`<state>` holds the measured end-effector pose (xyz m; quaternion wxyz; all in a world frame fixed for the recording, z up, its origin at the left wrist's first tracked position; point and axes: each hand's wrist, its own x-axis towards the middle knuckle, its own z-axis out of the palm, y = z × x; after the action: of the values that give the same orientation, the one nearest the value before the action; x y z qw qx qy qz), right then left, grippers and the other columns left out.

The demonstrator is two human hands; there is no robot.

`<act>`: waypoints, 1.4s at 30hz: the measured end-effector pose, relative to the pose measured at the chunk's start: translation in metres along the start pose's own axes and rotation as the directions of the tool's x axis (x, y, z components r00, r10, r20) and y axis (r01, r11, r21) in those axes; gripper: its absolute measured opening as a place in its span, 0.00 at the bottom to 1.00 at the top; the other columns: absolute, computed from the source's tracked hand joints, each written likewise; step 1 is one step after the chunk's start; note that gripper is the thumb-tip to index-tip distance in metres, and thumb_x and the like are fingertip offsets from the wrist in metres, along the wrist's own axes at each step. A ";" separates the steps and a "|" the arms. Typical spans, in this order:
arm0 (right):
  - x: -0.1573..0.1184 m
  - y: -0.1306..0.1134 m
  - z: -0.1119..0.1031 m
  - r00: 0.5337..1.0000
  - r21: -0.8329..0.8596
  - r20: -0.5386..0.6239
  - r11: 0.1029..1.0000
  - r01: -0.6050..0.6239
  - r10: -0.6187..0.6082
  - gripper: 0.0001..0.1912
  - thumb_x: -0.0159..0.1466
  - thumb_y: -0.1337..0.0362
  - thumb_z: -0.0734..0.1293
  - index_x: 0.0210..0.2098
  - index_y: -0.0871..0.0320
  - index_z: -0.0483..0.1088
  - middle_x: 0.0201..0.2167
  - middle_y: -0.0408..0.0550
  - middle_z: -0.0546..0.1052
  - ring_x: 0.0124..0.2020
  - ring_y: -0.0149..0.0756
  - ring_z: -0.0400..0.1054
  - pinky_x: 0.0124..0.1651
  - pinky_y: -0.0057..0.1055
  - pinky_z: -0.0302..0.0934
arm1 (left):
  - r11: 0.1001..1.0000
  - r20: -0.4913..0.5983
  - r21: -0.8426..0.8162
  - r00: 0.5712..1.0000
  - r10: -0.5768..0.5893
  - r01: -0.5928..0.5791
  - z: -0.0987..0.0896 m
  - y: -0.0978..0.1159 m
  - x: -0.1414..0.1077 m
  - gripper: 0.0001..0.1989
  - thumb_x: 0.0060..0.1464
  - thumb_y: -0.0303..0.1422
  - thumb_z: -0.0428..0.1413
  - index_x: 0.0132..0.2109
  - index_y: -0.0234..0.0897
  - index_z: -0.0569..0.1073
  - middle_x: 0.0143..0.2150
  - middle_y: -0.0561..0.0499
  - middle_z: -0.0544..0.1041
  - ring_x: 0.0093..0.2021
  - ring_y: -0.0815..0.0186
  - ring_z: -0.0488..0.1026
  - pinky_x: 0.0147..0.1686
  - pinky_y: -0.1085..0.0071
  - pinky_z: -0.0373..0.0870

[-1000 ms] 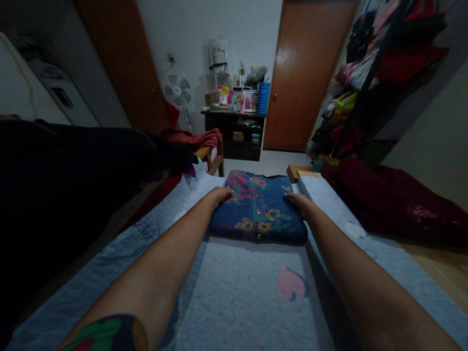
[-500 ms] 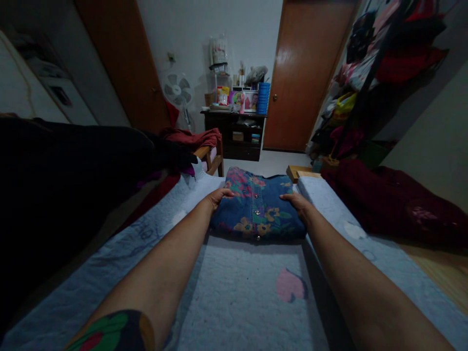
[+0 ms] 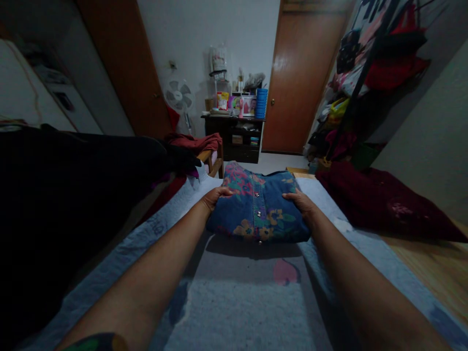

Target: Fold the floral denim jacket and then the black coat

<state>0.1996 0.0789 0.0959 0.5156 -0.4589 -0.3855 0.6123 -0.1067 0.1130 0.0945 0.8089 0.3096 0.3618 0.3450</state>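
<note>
A folded blue denim shirt [image 3: 243,212] with printed flowers and a row of metal buttons is held between my two hands. My left hand [image 3: 215,196] grips its left side, thumb on top and fingers hidden beneath. On the opposite side my right hand [image 3: 299,201] has the same hold, its thumb lying on the cloth. The shirt seems lifted a little, with a dark shadow under its near edge. Below it spreads a light blue quilted cover [image 3: 241,312] with a pink heart shape.
Black cloth [image 3: 91,195] is heaped at the left. A dark red garment [image 3: 383,202] lies at the right beside a bare wooden surface [image 3: 431,263]. Farther back stand a dark cabinet [image 3: 246,153], a white fan [image 3: 179,96] and a wooden door [image 3: 303,83]. Bags [image 3: 395,68] hang at the right.
The shirt has risen slightly off the cover in both hands, and its shadow has widened. The whole view has tilted up a little and shifted.
</note>
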 end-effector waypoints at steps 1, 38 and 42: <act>-0.009 -0.001 0.002 1.000 0.002 0.005 1.000 -0.001 0.001 0.33 0.47 0.72 0.68 0.53 0.53 0.63 0.33 0.45 0.79 0.28 0.42 0.75 0.36 0.45 0.72 | 1.000 -0.003 0.005 1.000 0.003 -0.003 0.002 -0.002 -0.008 0.09 0.42 0.24 0.55 0.35 0.28 0.75 0.22 0.49 0.77 0.17 0.67 0.71 0.21 0.72 0.69; -0.285 0.078 0.016 0.968 -0.157 -0.204 0.971 -0.180 0.146 0.38 0.53 0.57 0.73 0.59 0.51 0.57 0.44 0.50 0.78 0.42 0.46 0.75 0.46 0.44 0.70 | 0.961 -0.253 0.262 0.955 0.153 -0.084 0.018 -0.177 -0.243 0.39 0.41 0.30 0.62 0.61 0.40 0.57 0.47 0.44 0.78 0.43 0.56 0.78 0.42 0.62 0.74; -0.298 0.081 0.014 0.979 -0.310 -0.199 0.944 -0.112 0.050 0.44 0.49 0.60 0.73 0.62 0.52 0.54 0.53 0.52 0.73 0.51 0.45 0.71 0.54 0.42 0.65 | 0.840 -0.233 0.525 0.925 0.299 -0.139 0.019 -0.190 -0.254 0.42 0.43 0.32 0.63 0.64 0.39 0.53 0.59 0.40 0.70 0.55 0.55 0.71 0.53 0.60 0.68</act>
<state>0.1778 -0.2286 0.0727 0.4427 -0.6079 -0.4098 0.5162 -0.1552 -0.1989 0.0571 0.5897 0.4903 0.5210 0.3747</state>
